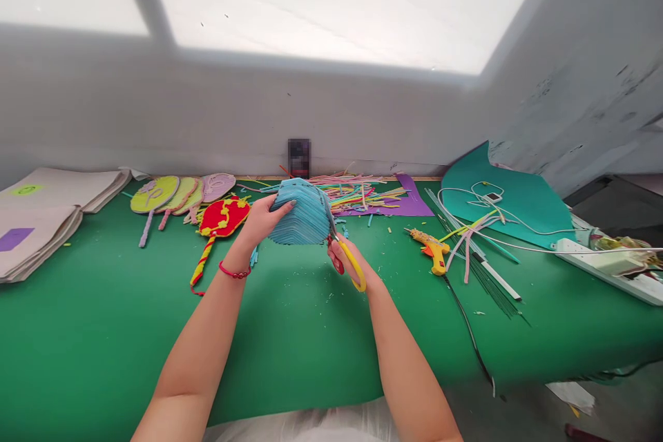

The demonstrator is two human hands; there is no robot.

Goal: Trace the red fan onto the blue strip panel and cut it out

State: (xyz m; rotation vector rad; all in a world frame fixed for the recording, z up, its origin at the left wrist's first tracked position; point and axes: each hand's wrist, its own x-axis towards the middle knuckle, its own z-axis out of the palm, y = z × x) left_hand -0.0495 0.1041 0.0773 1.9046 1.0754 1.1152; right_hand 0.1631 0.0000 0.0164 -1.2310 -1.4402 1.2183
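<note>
My left hand (262, 219) grips the left side of a thick blue stack of foam sheets (300, 213), held up above the green table (103, 331). A red bead bracelet sits on that wrist. My right hand (346, 257) is closed round the handles of yellow-and-red scissors (346, 252). The scissor blades reach up along the right edge of the blue stack.
Round foam fans (176, 197) and a red-and-yellow fan (222, 217) lie at back left, beside stacked beige sheets (41, 217). Coloured foam strips (357, 192) and a purple sheet lie behind. A yellow glue gun (432, 250), wires, a teal sheet (512, 200) and a power strip (611, 268) are right.
</note>
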